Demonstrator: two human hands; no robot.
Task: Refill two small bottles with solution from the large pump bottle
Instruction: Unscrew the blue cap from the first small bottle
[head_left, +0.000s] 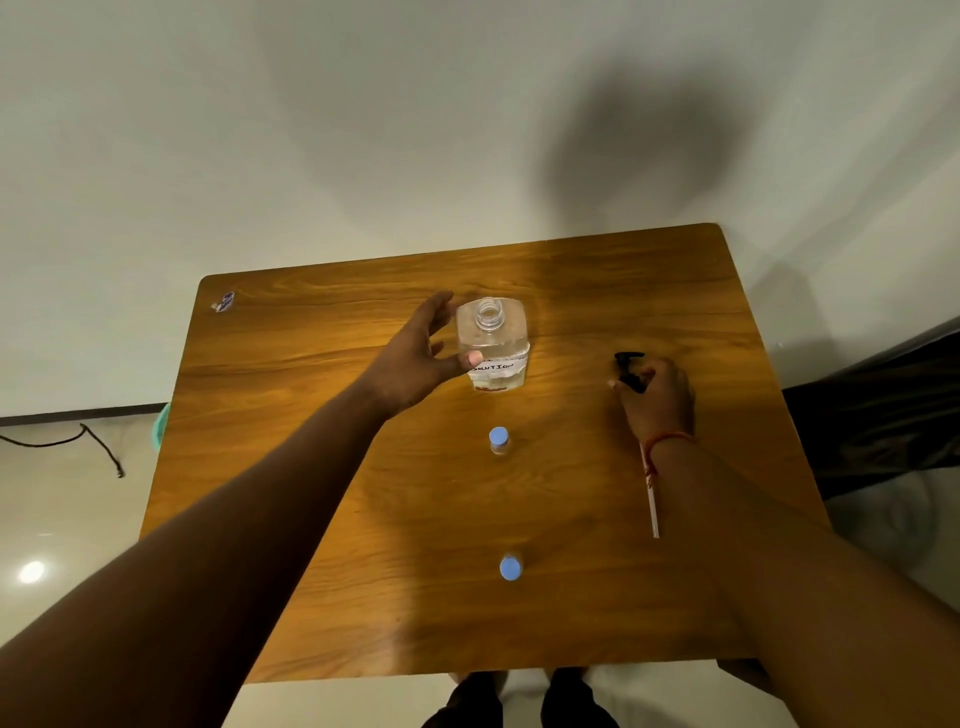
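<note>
The large clear bottle (492, 344) stands upright at the table's far middle, its neck uncapped, with a white label reading "SOLUTION". My left hand (415, 358) cups its left side, thumb on the label. My right hand (657, 397) is closed on the black pump head (629, 371) low over the table to the right; its white dip tube (652, 506) runs back toward me under my wrist. Two small bottles with blue caps stand in line: one (498, 440) just in front of the large bottle, the other (510, 567) nearer me.
The wooden table (322, 467) stands against a pale wall. A small sticker (224, 301) marks its far left corner. A black cable (98, 447) lies on the floor to the left, dark fabric (883, 415) to the right. My feet (519, 701) show below the near edge.
</note>
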